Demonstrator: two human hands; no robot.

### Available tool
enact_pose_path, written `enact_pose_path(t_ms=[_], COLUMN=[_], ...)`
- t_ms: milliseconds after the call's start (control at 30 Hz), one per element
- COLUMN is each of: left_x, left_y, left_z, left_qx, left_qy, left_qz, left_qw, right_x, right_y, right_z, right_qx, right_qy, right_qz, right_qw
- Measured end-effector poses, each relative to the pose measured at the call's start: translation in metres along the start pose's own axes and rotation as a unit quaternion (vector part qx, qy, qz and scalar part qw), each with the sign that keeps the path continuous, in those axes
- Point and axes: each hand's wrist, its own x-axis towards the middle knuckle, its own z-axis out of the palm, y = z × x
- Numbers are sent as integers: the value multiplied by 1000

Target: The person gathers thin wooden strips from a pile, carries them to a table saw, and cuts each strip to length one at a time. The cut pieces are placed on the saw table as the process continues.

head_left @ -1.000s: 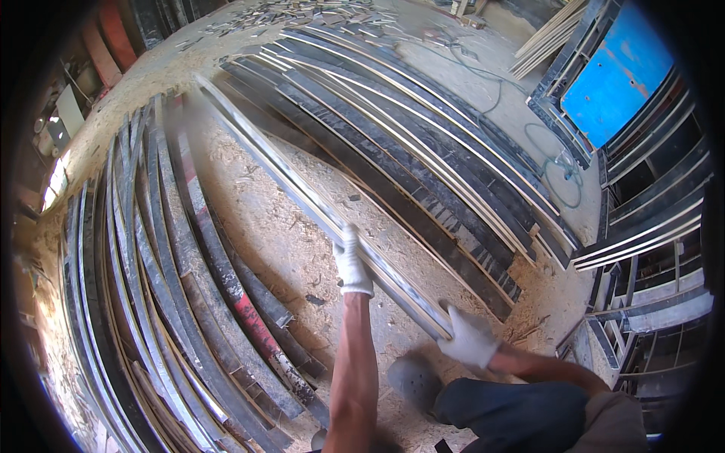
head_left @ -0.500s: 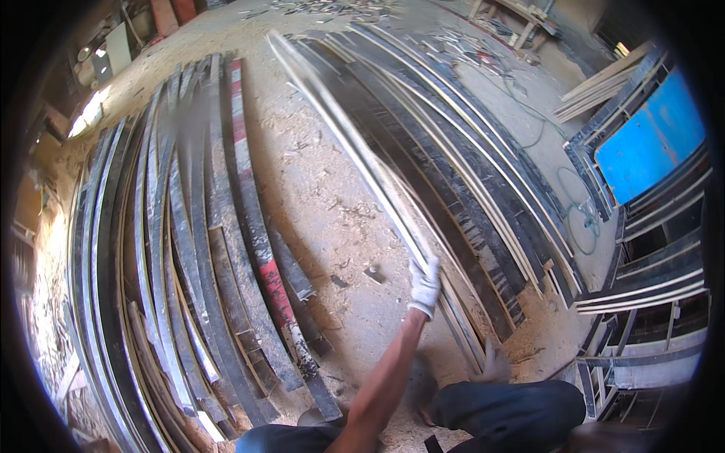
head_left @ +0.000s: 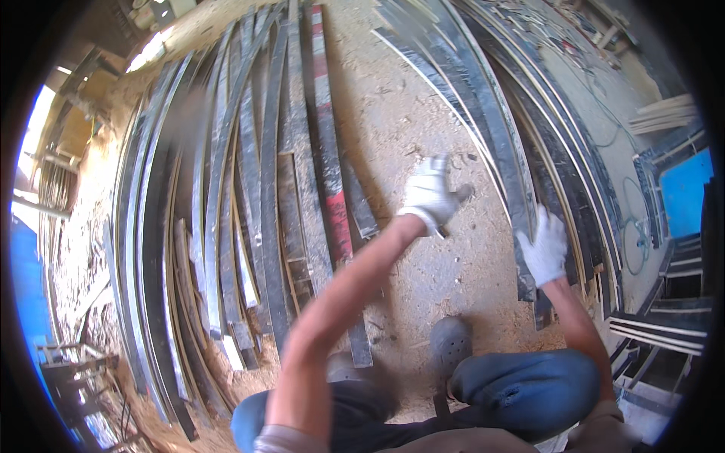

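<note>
My left hand (head_left: 430,192), in a white glove, hovers over the dusty floor between two groups of long strips. Its fingers are apart and nothing is in it. My right hand (head_left: 545,248), also gloved, lies against the near end of a long dark board strip (head_left: 502,143) in the right-hand group. Its thumb rests near the strip's face and its fingers stretch along the edge. Beside that strip, a thinner pale-edged strip (head_left: 453,109) lies to the left.
On the left lies a wide group of long dark strips (head_left: 272,189), one with red patches (head_left: 337,219). My shoe (head_left: 451,340) is on the floor between the groups. At the far right are stacked frames (head_left: 668,302), a blue panel (head_left: 686,192) and a green hose (head_left: 634,226).
My left hand has let go of the pale-edged strips it held and moved off them. The strips now lie flatter. My right hand has come up onto the near end, and the view has shifted.
</note>
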Motion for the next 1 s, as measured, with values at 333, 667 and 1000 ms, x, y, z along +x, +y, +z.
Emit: enact_pose_path(t_ms=[333, 667, 1000], left_x=[-268, -369, -258], left_y=[-134, -131, -91], left_z=[-180, -145, -127], left_qx=[287, 137, 38], left_qy=[-113, 56, 115], left_qz=[-396, -536, -477], left_qw=[865, 831, 870], right_x=[37, -34, -194], right_y=[-306, -322, -356], right_z=[20, 16, 106], right_qx=[255, 209, 195], right_qy=[-461, -522, -450], right_qz=[-186, -189, 12], right_qw=[830, 805, 872])
